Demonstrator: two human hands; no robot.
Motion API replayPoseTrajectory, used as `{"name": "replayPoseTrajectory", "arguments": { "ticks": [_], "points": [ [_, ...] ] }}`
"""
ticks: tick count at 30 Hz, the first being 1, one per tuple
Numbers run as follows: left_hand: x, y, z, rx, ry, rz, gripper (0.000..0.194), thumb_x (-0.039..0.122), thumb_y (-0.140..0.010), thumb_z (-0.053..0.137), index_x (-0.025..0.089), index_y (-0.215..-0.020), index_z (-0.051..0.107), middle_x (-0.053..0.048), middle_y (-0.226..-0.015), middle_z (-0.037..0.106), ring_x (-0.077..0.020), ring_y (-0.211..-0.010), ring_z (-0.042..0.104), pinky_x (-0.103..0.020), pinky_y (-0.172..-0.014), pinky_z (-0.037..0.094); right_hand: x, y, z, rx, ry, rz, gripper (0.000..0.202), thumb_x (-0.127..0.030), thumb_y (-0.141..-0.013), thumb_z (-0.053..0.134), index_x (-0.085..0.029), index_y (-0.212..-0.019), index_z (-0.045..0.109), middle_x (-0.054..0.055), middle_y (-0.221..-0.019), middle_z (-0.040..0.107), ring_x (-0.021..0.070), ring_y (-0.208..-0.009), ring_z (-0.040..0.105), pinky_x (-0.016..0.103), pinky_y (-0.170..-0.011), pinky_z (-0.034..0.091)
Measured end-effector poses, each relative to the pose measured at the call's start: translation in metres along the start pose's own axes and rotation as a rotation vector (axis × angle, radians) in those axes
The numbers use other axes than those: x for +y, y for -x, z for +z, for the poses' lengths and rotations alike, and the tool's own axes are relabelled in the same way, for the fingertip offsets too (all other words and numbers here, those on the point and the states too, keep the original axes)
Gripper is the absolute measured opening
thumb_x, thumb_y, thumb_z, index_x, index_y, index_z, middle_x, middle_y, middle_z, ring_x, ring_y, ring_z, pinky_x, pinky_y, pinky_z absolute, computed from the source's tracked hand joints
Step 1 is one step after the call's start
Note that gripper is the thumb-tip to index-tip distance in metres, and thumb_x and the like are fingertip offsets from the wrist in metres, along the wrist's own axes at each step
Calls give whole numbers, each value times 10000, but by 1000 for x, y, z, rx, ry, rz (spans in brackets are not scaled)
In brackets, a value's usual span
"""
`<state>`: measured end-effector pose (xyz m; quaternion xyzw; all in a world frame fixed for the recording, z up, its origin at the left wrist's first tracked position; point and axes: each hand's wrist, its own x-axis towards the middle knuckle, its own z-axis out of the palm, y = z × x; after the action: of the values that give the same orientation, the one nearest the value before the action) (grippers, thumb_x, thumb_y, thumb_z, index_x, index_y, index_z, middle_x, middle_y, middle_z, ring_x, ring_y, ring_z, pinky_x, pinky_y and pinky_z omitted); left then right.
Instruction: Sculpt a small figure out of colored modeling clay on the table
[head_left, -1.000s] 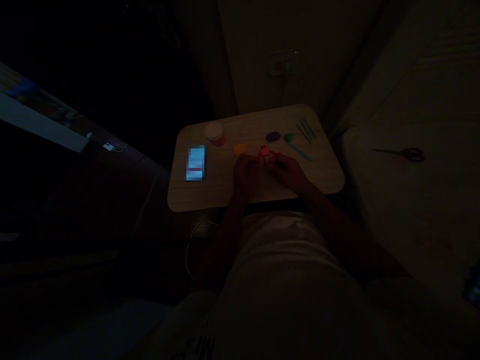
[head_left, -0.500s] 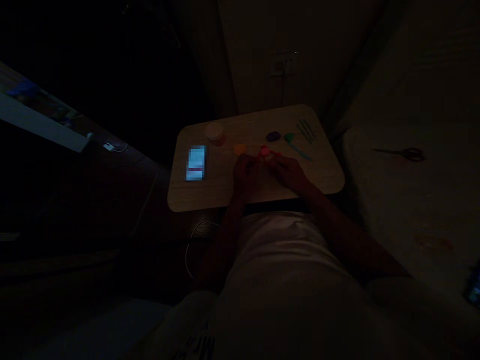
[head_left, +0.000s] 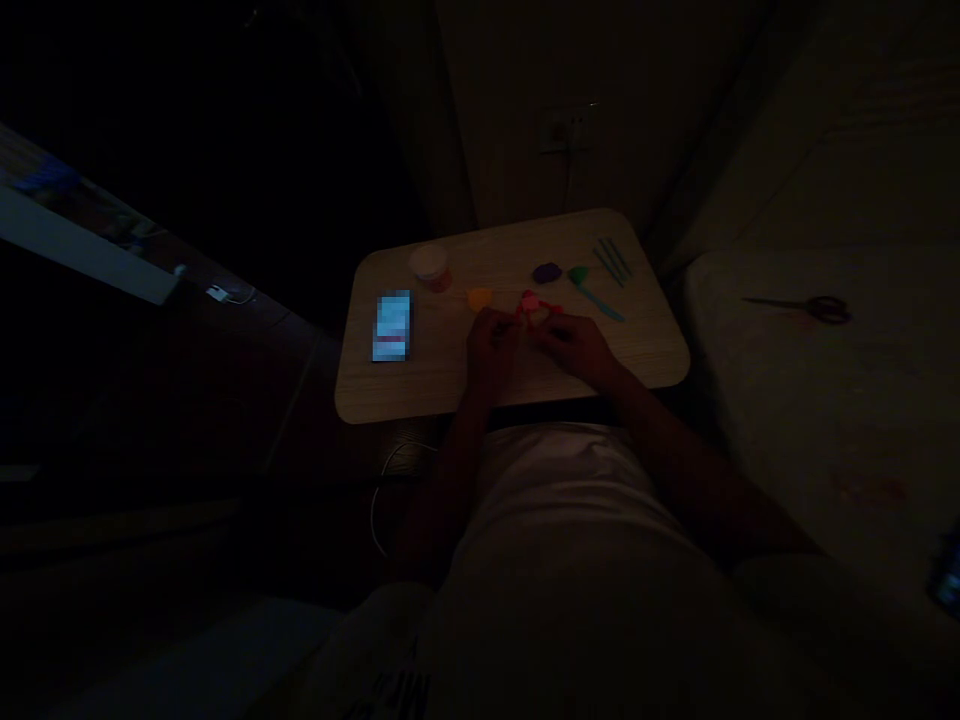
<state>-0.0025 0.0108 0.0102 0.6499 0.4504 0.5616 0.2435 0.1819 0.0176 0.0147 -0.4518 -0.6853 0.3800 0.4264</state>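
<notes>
Head camera, very dim: both hands are close together near the middle of a small light wooden table [head_left: 420, 390], with the red piece [head_left: 531, 301] between them and just beyond. It has a pinkish middle and thin red strands that run right and down toward the fingers. The left hand [head_left: 491, 342] and the right hand [head_left: 571, 342] have their fingers curled in at its near side; whether either actually pinches a strand I cannot tell in this light.

The step in hand looks like fine fingertip work on those strands. The next move, I judge, calls for a light touch, since the strands look thin and easy to bend, and for care on the left, where an orange piece [head_left: 480, 298] sits just past the knuckles.

Beyond the right hand lie a purple lump [head_left: 547, 272], a green piece [head_left: 577, 275], a light-blue tool [head_left: 602, 304] and some thin sticks [head_left: 613, 261]. Far left stands a tub [head_left: 431, 268], with a lit phone [head_left: 392, 326] nearer.
</notes>
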Motion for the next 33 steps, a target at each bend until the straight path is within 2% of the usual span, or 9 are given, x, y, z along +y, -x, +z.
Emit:
{"name": "replayPoseTrajectory", "arguments": {
  "ticks": [11,15,21,26,29,33],
  "points": [
    [0,0,0,3,-2,8,123,261,-948,664,224,-840,617,-25,-895,623,-178,-871,604,-314,-807,494,10,-1,0,-13,22,-64,356,-538,-853,757,-189,-901,805,29,-739,718,162,-646,565,291,-626,418],
    [0,0,0,3,3,23,116,252,-949,663,223,-845,620,-17,-888,620,-171,-868,602,-306,-801,486,11,-1,2,1,4,-86,336,-512,-884,721,-194,-922,819,50,-828,772,187,-703,632,307,-676,470],
    [-1,1,0,-4,4,21,95,233,-948,654,222,-857,628,-13,-889,624,-161,-864,605,-293,-803,489,8,-1,2,-6,-22,-53,321,-453,-943,630,-195,-982,816,47,-797,767,196,-679,659,313,-665,506],
    [-2,1,0,-18,-2,-6,95,248,-945,656,221,-860,624,-16,-889,630,-167,-858,605,-303,-809,493,9,-1,2,-13,-39,-84,355,-440,-981,568,-192,-1091,796,67,-930,791,194,-707,670,323,-708,525],
    [-2,0,0,-18,-12,-19,112,263,-949,658,220,-854,618,-16,-884,631,-170,-857,602,-309,-816,495,9,-1,2,-7,-42,-100,347,-441,-980,565,-196,-1070,793,72,-970,789,203,-754,677,327,-733,523],
    [-1,0,0,-22,-17,-19,103,257,-946,664,219,-858,626,-14,-879,629,-164,-855,599,-298,-805,491,6,-1,1,-6,2,-84,288,-427,-920,646,-191,-991,795,61,-890,763,205,-764,651,323,-737,489]
  ]
}}
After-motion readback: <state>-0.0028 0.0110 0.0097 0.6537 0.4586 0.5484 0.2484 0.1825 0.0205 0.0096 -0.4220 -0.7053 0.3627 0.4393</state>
